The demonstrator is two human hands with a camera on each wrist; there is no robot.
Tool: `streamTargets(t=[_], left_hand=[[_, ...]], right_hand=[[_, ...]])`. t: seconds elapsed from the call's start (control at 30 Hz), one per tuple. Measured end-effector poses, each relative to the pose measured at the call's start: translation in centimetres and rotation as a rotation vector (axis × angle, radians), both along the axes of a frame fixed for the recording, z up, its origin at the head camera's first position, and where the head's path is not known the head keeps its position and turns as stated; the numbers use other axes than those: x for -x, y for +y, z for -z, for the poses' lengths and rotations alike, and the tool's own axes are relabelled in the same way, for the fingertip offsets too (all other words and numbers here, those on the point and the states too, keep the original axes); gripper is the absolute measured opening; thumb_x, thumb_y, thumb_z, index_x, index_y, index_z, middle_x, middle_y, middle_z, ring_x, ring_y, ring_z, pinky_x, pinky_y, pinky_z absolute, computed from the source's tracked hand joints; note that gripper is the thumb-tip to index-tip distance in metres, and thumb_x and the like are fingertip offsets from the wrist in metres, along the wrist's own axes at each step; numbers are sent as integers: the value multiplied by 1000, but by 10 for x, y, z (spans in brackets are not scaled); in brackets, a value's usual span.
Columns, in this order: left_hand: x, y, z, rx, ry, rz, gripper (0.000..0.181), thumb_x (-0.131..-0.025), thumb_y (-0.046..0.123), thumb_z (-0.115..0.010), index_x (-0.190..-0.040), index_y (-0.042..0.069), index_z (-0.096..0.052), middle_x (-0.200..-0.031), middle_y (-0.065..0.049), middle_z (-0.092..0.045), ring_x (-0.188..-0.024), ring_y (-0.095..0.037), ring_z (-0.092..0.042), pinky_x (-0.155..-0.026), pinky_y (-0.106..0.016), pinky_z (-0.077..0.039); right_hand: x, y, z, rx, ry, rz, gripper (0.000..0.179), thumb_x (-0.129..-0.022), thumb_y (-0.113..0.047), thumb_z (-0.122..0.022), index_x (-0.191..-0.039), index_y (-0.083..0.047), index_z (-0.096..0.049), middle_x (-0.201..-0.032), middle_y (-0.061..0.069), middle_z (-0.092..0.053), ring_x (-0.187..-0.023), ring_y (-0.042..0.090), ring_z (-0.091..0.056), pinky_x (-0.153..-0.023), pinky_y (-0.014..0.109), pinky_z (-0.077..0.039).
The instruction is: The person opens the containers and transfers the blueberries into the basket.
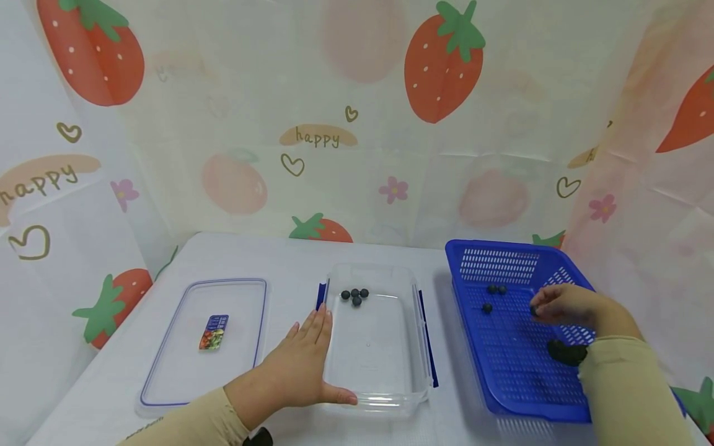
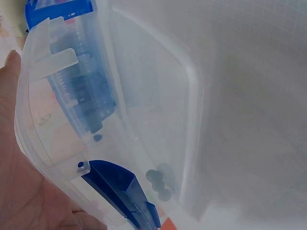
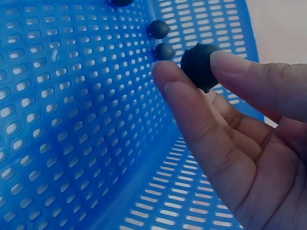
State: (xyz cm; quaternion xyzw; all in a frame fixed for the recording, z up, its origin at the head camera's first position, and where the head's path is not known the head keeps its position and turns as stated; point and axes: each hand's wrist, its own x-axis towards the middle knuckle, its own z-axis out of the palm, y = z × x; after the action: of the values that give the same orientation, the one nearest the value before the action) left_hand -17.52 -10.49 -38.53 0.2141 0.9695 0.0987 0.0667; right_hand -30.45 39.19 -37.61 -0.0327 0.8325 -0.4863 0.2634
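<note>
The right hand (image 1: 569,305) is pinching a small, dark, round berry-like ball (image 3: 199,67) between its thumb and fingertips, and it is hovering inside the blue perforated plastic basket (image 1: 519,359) on the right. Three loose dark balls (image 1: 488,308) are lying in the basket's far left part, two of them side by side.

The left hand (image 1: 301,371) is holding its fingers straight along the left side of the clear rectangular plastic container (image 1: 374,353), its thumb spreading out over the near end. Four dark balls (image 1: 355,293) are sitting clustered toward the container's far left corner, three in a row and one just nearer. Dark blue clips (image 1: 428,341) are hanging at both long sides.

Farther left, a clear blue-edged lid (image 1: 167,371) is lying flat on the white surface (image 1: 295,427), with a small colourful printed label (image 1: 214,332) showing on it. A strawberry-patterned cloth (image 1: 251,111) is hanging behind everything.
</note>
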Motion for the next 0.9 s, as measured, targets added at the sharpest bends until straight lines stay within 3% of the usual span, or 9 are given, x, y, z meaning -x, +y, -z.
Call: streamTargets(t=[0.4, 0.6, 0.9], left_hand=[[-1, 0, 0, 4, 1, 4, 131, -56, 89, -41, -144, -4, -12, -151, -20, -5, -138, -33, -8, -107, -52, -18], [-1, 0, 4, 9, 8, 3, 131, -57, 88, -43, -144, -4, -10, -151, -19, -4, -138, -33, -6, -107, -51, -16], [1, 0, 4, 12, -7, -2, 132, -56, 88, -44, -145, -3, -8, -151, -19, -2, -139, -33, -5, -108, -51, -15]], right_hand=[[-1, 5, 7, 12, -73, 40, 12, -87, 1, -55, -99, 5, -58, -90, 10, -63, -87, 24, -63, -80, 40, -51], [-3, 6, 2, -5, -34, 71, 17, -89, -4, -56, -102, 6, -58, -92, 11, -65, -89, 26, -63, -81, 41, -51], [0, 11, -15, 99, 19, 14, 18, -96, -7, -43, -102, -2, -60, -97, 6, -64, -95, 21, -62, -86, 38, -48]])
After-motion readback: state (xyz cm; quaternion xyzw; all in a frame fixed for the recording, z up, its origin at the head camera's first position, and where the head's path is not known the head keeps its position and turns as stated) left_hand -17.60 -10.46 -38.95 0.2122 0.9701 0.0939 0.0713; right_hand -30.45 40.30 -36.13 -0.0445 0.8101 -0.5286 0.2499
